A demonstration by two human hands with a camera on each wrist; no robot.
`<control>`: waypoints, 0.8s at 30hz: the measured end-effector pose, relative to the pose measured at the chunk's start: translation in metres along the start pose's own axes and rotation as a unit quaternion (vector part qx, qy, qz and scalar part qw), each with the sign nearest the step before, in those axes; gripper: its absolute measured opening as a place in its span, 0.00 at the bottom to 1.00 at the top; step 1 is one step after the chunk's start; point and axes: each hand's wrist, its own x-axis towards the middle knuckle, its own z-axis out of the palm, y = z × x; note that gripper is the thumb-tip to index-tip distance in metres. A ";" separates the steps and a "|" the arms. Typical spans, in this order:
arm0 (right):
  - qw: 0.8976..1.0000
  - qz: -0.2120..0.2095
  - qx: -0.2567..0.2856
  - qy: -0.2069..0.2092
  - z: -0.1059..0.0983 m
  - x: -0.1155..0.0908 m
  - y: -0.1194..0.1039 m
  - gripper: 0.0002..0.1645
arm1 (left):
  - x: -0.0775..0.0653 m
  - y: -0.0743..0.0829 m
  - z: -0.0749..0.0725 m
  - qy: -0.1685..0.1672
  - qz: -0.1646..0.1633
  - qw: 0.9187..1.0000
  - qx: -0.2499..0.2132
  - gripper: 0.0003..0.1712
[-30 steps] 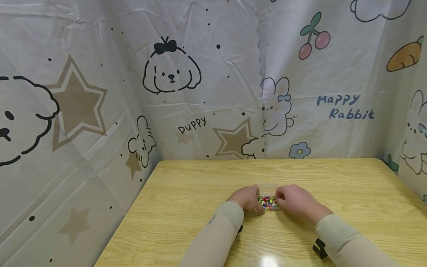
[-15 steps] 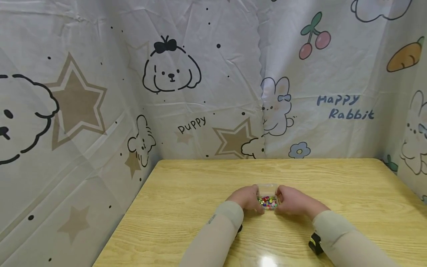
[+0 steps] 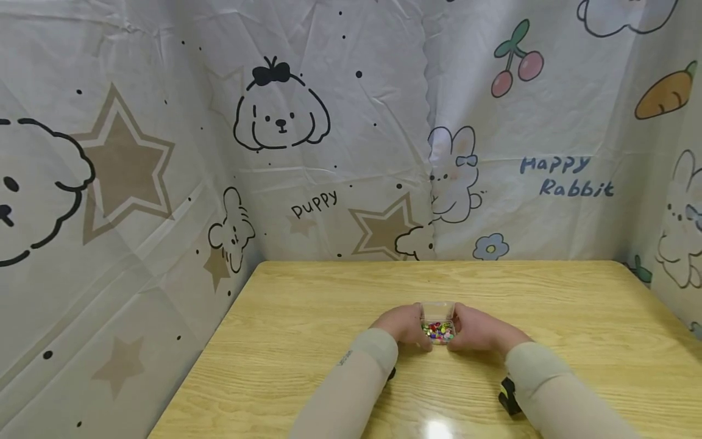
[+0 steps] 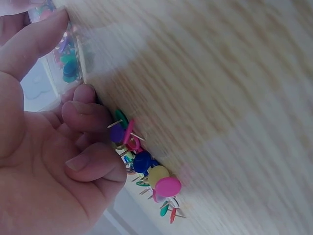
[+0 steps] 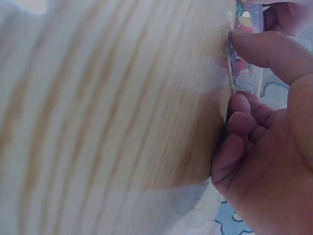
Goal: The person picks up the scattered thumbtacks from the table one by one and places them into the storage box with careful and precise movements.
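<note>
A small clear plastic box [image 3: 439, 342] of colourful thumbtacks [image 3: 439, 330] stands on the wooden table, its hinged lid [image 3: 437, 311] raised at the back. My left hand [image 3: 404, 325] grips the box's left end, thumb at the near corner. At the opposite end my right hand [image 3: 478, 328] holds it the same way. Tacks show through the box wall in both wrist views. Beside the curled fingers of my left hand, a pile of loose thumbtacks [image 4: 167, 186] lies on the tabletop; that hand hides it from the head view.
The pale wood-grain table [image 3: 307, 292] reaches back to a cloth curtain [image 3: 351, 122] printed with cartoon animals, which also hangs along the left and right sides. A black strap device [image 3: 509, 397] sits under my right wrist.
My right hand, which was pinching at the box's right edge, has lowered its thumb to the near corner and now grips that end. My left hand keeps its grip.
</note>
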 end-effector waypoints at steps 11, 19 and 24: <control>1.000 0.012 0.012 -0.002 0.001 0.002 0.002 0.36 | 0.003 -0.001 0.002 -0.002 -0.009 1.000 -0.022 0.32; 1.000 0.013 0.012 -0.004 0.001 0.002 0.004 0.31 | 0.004 -0.011 -0.001 -0.024 0.027 0.994 -0.105 0.30; 1.000 0.018 0.007 -0.006 0.001 0.004 0.005 0.31 | -0.002 -0.017 -0.008 -0.010 0.033 0.996 -0.086 0.24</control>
